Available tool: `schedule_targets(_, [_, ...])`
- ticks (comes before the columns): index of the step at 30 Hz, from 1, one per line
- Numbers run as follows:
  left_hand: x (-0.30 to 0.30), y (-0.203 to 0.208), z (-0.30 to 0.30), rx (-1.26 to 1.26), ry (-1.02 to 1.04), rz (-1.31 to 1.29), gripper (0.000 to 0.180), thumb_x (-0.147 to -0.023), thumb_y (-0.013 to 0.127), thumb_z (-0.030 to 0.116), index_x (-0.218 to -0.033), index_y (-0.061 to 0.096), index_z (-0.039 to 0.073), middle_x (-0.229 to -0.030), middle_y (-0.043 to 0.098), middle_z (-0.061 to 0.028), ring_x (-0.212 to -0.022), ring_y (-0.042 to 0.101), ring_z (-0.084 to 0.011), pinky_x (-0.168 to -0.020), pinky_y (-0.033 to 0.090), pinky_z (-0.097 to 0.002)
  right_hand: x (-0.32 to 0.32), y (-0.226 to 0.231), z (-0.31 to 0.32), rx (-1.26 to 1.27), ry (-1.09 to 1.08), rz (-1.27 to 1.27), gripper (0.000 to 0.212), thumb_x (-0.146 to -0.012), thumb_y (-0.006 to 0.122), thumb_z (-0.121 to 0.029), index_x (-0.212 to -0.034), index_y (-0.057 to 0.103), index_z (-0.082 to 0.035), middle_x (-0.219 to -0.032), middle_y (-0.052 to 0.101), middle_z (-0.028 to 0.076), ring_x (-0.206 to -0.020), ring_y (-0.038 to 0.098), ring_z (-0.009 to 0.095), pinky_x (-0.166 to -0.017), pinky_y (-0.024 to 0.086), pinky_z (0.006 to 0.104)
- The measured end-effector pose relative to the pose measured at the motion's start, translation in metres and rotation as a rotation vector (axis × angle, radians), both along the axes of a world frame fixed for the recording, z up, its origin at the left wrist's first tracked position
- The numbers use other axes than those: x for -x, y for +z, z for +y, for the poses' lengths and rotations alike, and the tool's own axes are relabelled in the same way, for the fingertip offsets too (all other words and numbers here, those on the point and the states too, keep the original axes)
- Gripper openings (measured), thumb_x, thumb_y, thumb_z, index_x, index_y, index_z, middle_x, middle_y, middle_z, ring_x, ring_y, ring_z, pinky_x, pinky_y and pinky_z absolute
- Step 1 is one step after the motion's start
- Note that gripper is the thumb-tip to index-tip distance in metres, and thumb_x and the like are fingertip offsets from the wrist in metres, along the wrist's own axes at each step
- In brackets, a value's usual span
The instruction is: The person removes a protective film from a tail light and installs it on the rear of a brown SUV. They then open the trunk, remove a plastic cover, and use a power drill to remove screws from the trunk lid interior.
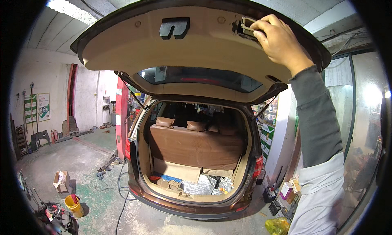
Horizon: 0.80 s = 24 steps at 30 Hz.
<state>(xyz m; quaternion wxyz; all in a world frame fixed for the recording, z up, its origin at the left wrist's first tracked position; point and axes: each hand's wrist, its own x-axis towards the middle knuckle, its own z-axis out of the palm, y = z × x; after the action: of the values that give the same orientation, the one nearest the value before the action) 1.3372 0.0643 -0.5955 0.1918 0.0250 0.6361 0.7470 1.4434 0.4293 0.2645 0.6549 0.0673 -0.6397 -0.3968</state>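
A brown car stands with its tailgate (pixel 196 51) raised overhead, its beige inner trim facing me. My right hand (pixel 275 37) reaches up to the right part of that trim. Its thumb and fingers are closed on a small beige trim piece (pixel 247 24) at a recess with dark, smudged edges. Whether the piece is loose or fixed in the recess, I cannot tell. Left of it, a black latch cover (pixel 174 27) sits mid-trim. My left hand is out of the picture.
Below the tailgate, the boot holds silvery sheeting (pixel 198 186) before brown rear seats (pixel 196 145). A gas strut (pixel 132 90) props the left side. On the floor are a yellow bucket (pixel 74 205), a cardboard box (pixel 61 181), a black cable (pixel 121 206) and a yellow bag (pixel 277 225).
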Motion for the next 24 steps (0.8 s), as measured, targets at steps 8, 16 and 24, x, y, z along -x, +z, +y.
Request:
schedule_targets(8, [0.005,-0.013,-0.001,0.010,0.002,0.019,0.028,-0.100,0.049,0.012,-0.112,0.073,0.004,-0.101,0.071,-0.0096,-0.072,0.062,-0.0176,-0.068,0.054,-0.0343,-0.017,-0.004,-0.006,0.154,0.268,-0.157,0.030,-0.101,0.065,-0.030,-0.123,0.072,-0.012,-0.105,0.069,0.010,-0.099,0.067,0.025,-0.089,0.053,0.0374])
schedule_targets(16, [0.007,-0.010,0.003,-0.015,-0.049,-0.053,0.031,-0.101,0.046,0.010,-0.116,0.072,0.004,-0.105,0.071,-0.0090,-0.075,0.062,-0.0175,-0.070,0.054,-0.0338,0.002,-0.077,0.018,0.705,1.643,-0.052,0.032,-0.098,0.073,-0.017,-0.121,0.066,0.003,-0.109,0.071,0.008,-0.096,0.069,0.016,-0.088,0.055,0.0302])
schedule_targets(24, [0.014,0.002,-0.006,-0.036,-0.024,-0.031,0.034,-0.099,0.043,0.004,-0.120,0.070,0.003,-0.108,0.069,-0.0093,-0.076,0.062,-0.0178,-0.070,0.054,-0.0337,0.056,-0.061,-0.038,0.953,2.232,0.080,0.031,-0.095,0.068,-0.019,-0.119,0.061,0.000,-0.111,0.066,0.014,-0.097,0.068,0.027,-0.079,0.059,0.0416])
